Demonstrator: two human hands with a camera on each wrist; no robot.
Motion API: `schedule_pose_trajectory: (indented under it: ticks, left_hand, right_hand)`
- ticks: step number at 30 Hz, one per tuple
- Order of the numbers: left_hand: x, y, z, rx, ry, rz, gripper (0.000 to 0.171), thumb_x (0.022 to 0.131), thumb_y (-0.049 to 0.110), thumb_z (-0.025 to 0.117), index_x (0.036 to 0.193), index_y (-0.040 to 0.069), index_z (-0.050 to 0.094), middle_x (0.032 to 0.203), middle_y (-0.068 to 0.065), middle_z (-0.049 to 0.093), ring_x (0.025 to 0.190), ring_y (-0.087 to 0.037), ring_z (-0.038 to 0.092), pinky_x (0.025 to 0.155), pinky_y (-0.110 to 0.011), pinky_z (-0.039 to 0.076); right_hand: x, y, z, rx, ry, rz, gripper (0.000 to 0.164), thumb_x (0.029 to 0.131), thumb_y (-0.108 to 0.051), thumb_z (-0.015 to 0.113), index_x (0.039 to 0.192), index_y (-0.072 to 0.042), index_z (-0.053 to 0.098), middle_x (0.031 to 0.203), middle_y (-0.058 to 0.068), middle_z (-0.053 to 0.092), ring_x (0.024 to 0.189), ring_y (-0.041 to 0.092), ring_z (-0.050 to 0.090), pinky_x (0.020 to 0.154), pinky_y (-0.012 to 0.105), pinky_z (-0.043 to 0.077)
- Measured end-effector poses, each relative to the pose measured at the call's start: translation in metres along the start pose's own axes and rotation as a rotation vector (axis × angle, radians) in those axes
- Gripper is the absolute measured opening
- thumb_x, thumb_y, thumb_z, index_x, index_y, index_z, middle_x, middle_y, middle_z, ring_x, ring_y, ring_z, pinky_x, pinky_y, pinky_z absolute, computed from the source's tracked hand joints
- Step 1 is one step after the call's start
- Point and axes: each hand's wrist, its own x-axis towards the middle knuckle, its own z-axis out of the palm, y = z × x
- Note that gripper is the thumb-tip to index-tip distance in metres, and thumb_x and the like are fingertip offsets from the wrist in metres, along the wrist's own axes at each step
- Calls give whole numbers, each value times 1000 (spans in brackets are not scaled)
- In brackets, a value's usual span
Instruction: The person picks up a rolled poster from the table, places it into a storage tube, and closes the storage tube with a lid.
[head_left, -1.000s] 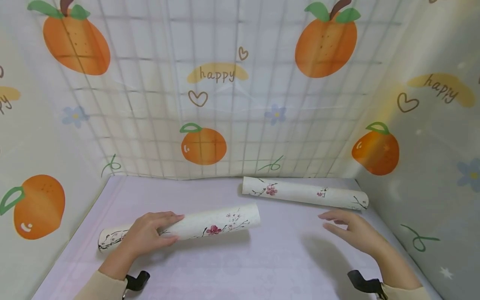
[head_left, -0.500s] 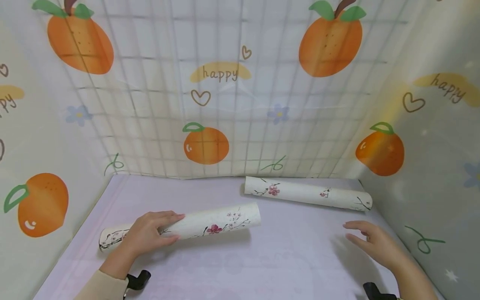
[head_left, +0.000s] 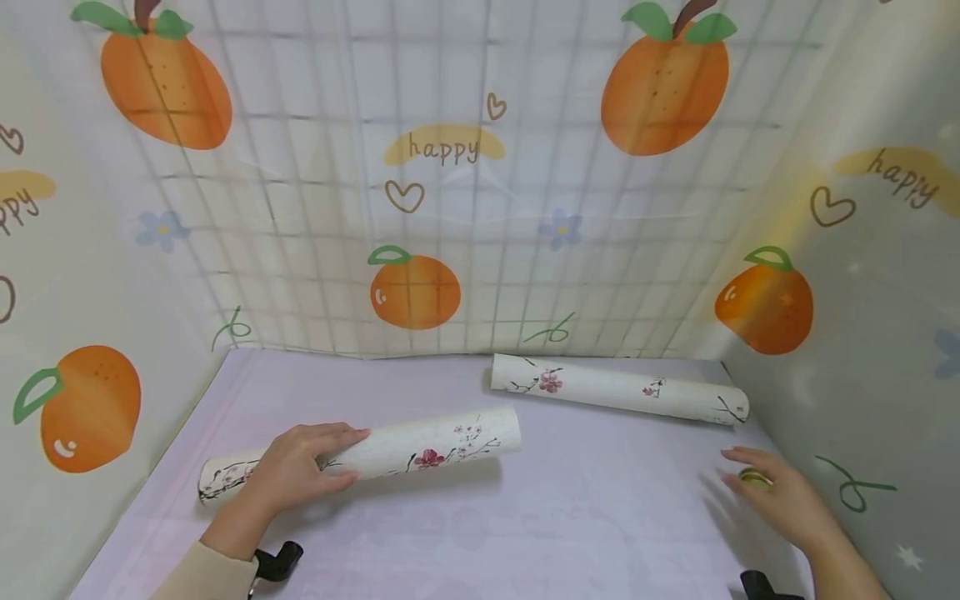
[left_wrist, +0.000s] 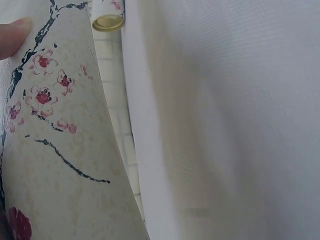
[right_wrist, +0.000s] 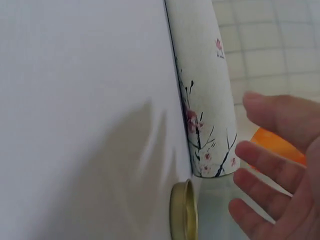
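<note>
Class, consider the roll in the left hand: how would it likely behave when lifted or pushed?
The roll is probably stiff: its length runs straight beyond the left hand without visible sag. It may be fairly light for its size, as one hand grips it. Set down and nudged, its round shape would likely make it roll.

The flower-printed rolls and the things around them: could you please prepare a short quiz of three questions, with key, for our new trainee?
1. Which hand has the near roll in its grip: A) left, B) right, C) both?
2. True or false: the far roll stands upright on the table.
3. Fill in: in the right wrist view, the ring near the end of the far roll is ____-coloured.

Key:
1. A, the left hand.
2. False; it lies on its side.
3. Gold.
</note>
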Motion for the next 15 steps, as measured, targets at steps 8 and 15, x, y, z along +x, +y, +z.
schedule_pose_trajectory:
  ticks: [8,15]
  left_hand:
    - [-1,0,0,-2,6,-7,59,71,38,90,127,28,72,116,4,72,107,-21,69,86,-45,57]
    - [0,-1,0,9,10,-1,59,71,38,90,126,28,72,115,4,73,105,-20,69,86,-45,57]
  right_hand:
    - [3,12,-2,-13,-21,124,56,100,-37,62,134,7,55,140,38,43,125,61,37,93,74,34]
    - [5,20,-6,-4,-119,287,79,96,-57,59,142,5,46,146,43,28,127,65,27,95,77,30]
